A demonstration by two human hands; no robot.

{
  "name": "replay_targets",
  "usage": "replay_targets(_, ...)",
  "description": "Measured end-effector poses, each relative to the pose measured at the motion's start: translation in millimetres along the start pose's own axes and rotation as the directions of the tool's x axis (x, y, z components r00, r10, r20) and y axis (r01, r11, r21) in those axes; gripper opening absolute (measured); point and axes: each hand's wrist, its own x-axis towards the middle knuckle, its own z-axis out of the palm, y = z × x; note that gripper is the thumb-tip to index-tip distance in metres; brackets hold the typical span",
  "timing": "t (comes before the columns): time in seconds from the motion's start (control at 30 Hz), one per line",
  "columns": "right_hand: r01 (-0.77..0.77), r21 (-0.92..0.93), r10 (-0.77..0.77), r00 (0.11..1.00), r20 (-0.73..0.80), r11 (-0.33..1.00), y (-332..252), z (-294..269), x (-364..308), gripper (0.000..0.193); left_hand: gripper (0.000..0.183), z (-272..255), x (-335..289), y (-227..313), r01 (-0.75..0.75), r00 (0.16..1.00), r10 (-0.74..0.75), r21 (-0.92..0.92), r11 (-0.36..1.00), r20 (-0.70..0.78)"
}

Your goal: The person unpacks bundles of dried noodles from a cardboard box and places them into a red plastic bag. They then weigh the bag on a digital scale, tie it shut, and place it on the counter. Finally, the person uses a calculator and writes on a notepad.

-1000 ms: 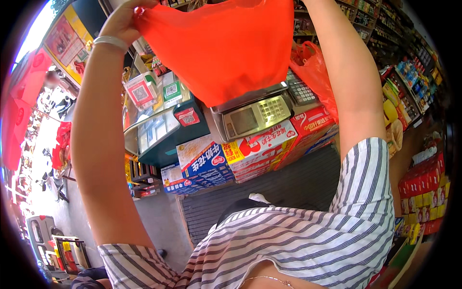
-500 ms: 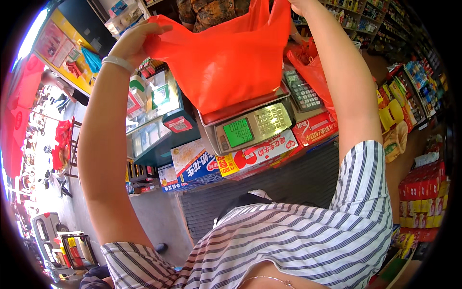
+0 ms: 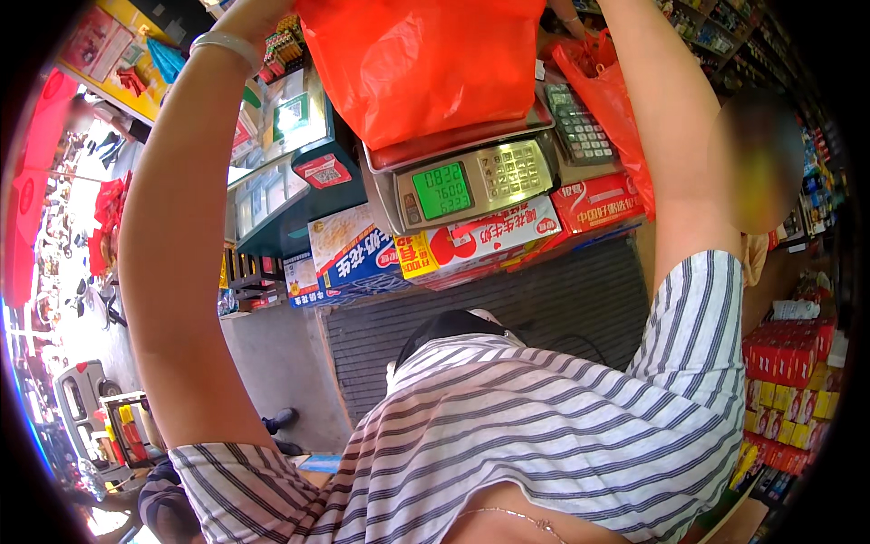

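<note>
A large red plastic bag [image 3: 426, 72] spreads upright over the pan of a counter scale [image 3: 476, 186], which has a lit green display. I cannot tell if its bottom presses on the pan or hangs just above it. My left hand [image 3: 263, 14], a pale bangle [image 3: 227, 45] at its wrist, is at the top edge beside the bag's upper left corner; its fingers are cut off. On the other side my right forearm [image 3: 675, 109] reaches up past the bag, and that hand lies outside the picture.
A calculator [image 3: 580, 125] stands right of the scale, beside another red plastic bag [image 3: 607, 95]. A glass display case [image 3: 281, 172] is on the left. Drink cartons [image 3: 358, 249] line the counter front. Another person's hand [image 3: 571, 23] shows at the top. Red packs [image 3: 788, 349] are stacked at right.
My hands have shifted up in the picture with the red bag, out past its top edge. Scale and counter also appear a little higher. The digits on the scale's display have changed.
</note>
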Motion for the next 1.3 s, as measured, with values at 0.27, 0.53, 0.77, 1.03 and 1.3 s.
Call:
replay_targets(0.27,0.048,0.096,-0.05,0.999,0.016,0.994,1.5,6.0,16.4,0.056,0.024,-13.4,17.6,-17.8,-0.033,0.998,0.028,0.082,0.996,0.062)
replay_targets(0.53,0.155,0.203,-0.147,0.988,-0.057,0.967,-27.0,2.8,50.8,0.057,0.023,5.2,20.7,23.1,-0.132,0.982,0.109,-0.144,0.981,-0.154)
replay_targets(0.77,0.42,0.177,-0.41,0.908,-0.092,0.89,-135.9,-5.3,69.6,0.047,0.052,-66.0,-112.3,127.7,-0.079,0.93,0.028,-0.128,0.989,-0.366)
replay_targets(1.03,0.415,0.388,-0.496,0.858,0.136,0.823,-252.9,198.0,-69.2,0.051,0.029,-160.7,-332.4,63.5,-0.145,0.888,0.042,-0.192,0.971,-0.457)
replay_targets(1.3,-0.419,0.59,-0.167,0.701,0.693,0.69,-260.3,392.4,-292.1,0.067,0.038,-195.8,-635.7,-40.5,0.301,0.838,-0.474,-0.496,0.815,-0.269)
